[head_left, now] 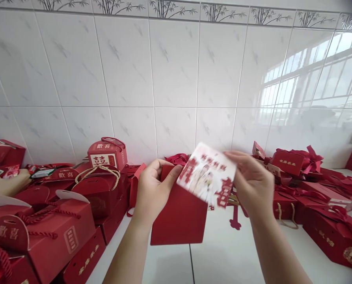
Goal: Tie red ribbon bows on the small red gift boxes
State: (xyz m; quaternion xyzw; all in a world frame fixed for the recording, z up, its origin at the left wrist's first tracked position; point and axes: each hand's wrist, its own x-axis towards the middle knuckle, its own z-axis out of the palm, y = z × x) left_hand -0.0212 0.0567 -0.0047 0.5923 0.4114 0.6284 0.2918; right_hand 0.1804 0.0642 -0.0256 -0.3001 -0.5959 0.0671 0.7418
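My left hand [155, 189] grips a flat red folder or envelope [180, 215] by its upper left edge, with the thumb on its front. In my right hand [251, 179] is a white card [208, 175] with red lettering and a picture of figures, pinched at its right edge. The card is tilted and slightly blurred, and it overlaps the upper right part of the red piece. Both things are held above the white table, between my two hands.
Red gift boxes with rope handles [66, 228] crowd the left side. More red boxes with ribbons [335, 232] lie at the right. Another person's hand [8, 183] is at the far left. A tiled wall [176, 67] stands behind the white table [226, 252].
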